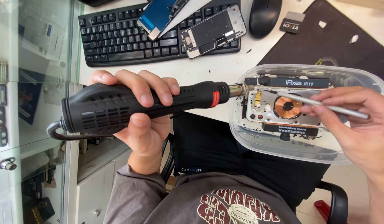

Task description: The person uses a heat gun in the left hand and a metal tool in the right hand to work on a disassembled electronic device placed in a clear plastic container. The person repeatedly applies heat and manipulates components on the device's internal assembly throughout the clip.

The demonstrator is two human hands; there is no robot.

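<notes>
**Heat on the opened phone, tweezers in at the coil**

Left hand (pixel 142 120) is wrapped tight around the black hot-air gun (pixel 129 105), fingers closed over the grip, metal nozzle (pixel 241 88) aimed at the top edge of the opened phone (pixel 279 110). Right hand (pixel 357 124) pinches slim metal tweezers (pixel 320 103) between thumb and fingertips, tips reaching in over the board beside the copper coil (pixel 287 107).

The phone sits clamped in a dark holder inside a clear plastic tray (pixel 283 143), which overhangs the near edge of the white table (pixel 216 68). By my reading the back is already off and the insides bare; the lifting work looks only under way, since the coil and board parts are in place.

Room is tight: nozzle and tweezers meet inside the tray's rim. Behind lie a keyboard (pixel 117 39) carrying two loose phone parts, a mouse (pixel 264 16) and a dark mat (pixel 337 45). A glass cabinet (pixel 30 83) stands close on the left.
</notes>
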